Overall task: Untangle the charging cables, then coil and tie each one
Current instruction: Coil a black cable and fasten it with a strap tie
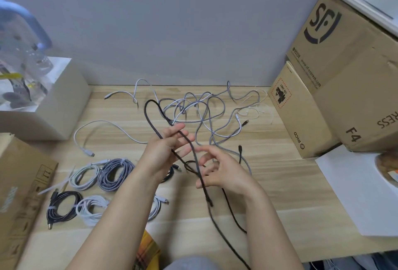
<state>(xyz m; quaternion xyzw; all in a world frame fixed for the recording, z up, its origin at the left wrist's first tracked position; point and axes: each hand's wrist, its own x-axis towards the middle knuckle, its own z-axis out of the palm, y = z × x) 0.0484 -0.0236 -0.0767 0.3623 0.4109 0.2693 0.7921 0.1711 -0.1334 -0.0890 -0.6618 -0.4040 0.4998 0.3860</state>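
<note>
A black braided cable [150,114] loops up above the wooden table [269,194]. My left hand [165,149] pinches this loop near its fingertips, palm up. The cable runs down through my right hand [217,173], whose curled fingers hold it loosely, and trails off past the table's front edge. Behind the hands lies a tangle of grey and white cables [200,112]. At the front left sit several coiled, tied cables: a black one [62,207], a grey braided one [115,173] and white ones [84,177].
Cardboard boxes [336,76] stand stacked at the right, a white box [53,102] with a clear bag at the left, and a flat carton [19,194] at the near left. A white sheet [355,188] covers the right table corner. A loose white cable [97,123] lies left.
</note>
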